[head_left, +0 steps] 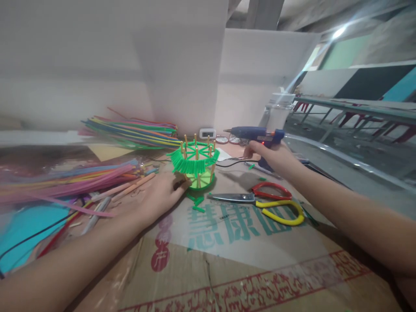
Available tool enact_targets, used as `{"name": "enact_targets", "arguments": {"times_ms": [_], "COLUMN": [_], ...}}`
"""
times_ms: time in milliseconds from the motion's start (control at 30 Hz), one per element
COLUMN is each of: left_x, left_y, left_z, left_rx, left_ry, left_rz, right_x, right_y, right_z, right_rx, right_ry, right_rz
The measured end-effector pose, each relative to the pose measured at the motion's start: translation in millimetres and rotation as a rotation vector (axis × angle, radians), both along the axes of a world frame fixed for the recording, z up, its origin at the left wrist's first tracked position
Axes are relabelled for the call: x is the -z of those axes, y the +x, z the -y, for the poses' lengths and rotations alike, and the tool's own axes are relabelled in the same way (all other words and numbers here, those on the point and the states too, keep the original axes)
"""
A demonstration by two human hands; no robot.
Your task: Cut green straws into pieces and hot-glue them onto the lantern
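Printed brown cardboard (175,268) bears a round green fringed model (196,162), left hand (165,190) at its base, pinch unclear; right hand (264,151) grips a blue glue gun (248,131); white panels (185,65) stand far.

white partition (182,56), long table (357,105), bright light (339,32)

The round frame (195,166) is bright green, the glue gun (255,133) at its two o'clock dark blue, and the scissors (248,197) at four o'clock have red and yellow handles. The stem bundle (133,132) at ten o'clock mixes blue, yellow and green; towards six o'clock, brown cardboard (227,262) bears teal characters (203,227) and a red ornamental band (221,288).
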State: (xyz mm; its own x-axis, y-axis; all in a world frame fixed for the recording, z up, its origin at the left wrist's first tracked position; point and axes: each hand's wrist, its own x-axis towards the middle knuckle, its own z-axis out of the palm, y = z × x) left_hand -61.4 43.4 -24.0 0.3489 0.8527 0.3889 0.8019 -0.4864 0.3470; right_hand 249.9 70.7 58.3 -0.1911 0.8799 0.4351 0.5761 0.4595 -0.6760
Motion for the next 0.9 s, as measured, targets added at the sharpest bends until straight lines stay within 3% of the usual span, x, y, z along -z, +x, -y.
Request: {"name": "enact_targets", "arguments": {"times_ms": [133, 267, 433, 600, 767, 833, 900], "left_x": [4.0, 6.5, 5.3, 3.1, 0.6, 0.1, 0.0], "left_y": [-1, -2, -3, -2, 0, 0, -1], "left_z": [-2, -4, -3, -1, 0, 0, 0], "left_rx": [0.018, 0.009, 0.012, 0.004, 0.008, 0.018, 0.015], "left_ry": [-0.008, 0.014, 0.006, -0.001, 0.003, 0.005, 0.009], "left_rz": [0.031, 0.004, 0.010, 0.017, 0.002, 0.009, 0.014], "right_x": [6.6, 26.9, 48.8, 44.7, 28.5, 24.7, 23.1], "right_y": [8, 8, 2, 6, 27, 32, 27], "right_z": [-53, -101, -127, -121, -90, -69, -44], "right_rx": [0.079, 0.116, 0.096, 0.111, 0.207, 0.253, 0.270], "right_ry": [-0.134, -0.191, -0.208, -0.178, -0.112, -0.037, 0.147], "right_rz": [0.136, 0.231, 0.299, 0.431, 0.648, 0.749, 0.878]}}
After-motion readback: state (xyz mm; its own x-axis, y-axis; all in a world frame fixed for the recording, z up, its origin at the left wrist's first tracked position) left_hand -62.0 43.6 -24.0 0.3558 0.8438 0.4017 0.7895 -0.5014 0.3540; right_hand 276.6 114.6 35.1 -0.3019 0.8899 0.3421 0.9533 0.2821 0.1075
